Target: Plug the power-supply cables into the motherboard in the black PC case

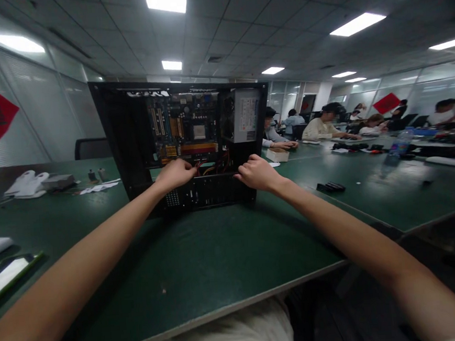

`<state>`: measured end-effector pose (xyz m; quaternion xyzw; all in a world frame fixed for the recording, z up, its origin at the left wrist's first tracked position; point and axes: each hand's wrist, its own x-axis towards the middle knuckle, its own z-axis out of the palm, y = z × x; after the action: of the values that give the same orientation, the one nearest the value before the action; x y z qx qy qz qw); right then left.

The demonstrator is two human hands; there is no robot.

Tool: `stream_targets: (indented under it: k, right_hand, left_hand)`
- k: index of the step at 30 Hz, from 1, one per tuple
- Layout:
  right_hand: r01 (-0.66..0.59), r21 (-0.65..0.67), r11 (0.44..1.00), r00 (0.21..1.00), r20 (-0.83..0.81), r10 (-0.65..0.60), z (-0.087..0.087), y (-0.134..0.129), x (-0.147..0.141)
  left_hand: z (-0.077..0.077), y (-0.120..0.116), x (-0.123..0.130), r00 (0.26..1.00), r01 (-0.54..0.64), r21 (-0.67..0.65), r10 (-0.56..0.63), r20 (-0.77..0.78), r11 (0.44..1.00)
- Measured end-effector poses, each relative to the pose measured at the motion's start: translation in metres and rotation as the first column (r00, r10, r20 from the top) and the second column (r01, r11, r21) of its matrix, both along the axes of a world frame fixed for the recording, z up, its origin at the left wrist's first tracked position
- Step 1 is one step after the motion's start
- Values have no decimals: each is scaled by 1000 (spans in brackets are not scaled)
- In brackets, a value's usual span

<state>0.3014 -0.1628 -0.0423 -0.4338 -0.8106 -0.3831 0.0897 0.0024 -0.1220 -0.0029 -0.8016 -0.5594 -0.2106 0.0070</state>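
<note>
An open black computer case [110, 137] stands upright in front of me on the green table. Inside it I see the motherboard [184, 122] with a bare square processor spot, and a silver power supply [246, 115] at the upper right. Several thin coloured cables [211, 167] run through the lower part. My left hand [176, 173] reaches into the lower opening, thumb and forefinger pinched on the cables. At the lower right of the case, my right hand [257, 172] has its fingers curled on the frame; the fingertips are partly hidden.
On the left of the table [218, 250] lie a white plastic bag [29, 183], a grey box [58, 182] and papers [100, 186]. To the right are a small carton [277, 155], black parts [330, 187] and a water bottle [401, 143]. Other people sit beyond.
</note>
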Motion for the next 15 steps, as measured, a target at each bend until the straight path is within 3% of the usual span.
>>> stream_targets:
  k: [4, 11, 15]
  right_hand:
    - [16, -41, 999, 999, 28, -15, 4, -5, -1]
    - [31, -51, 998, 999, 35, -29, 4, -10, -5]
    - [50, -40, 998, 997, 58, -48, 4, -16, -16]
  left_hand:
    - [-1, 11, -2, 996, 65, -38, -62, 60, 997]
    - [0, 6, -3, 999, -23, 41, 21, 42, 999]
    - [0, 24, -13, 997, -10, 24, 8, 74, 1000]
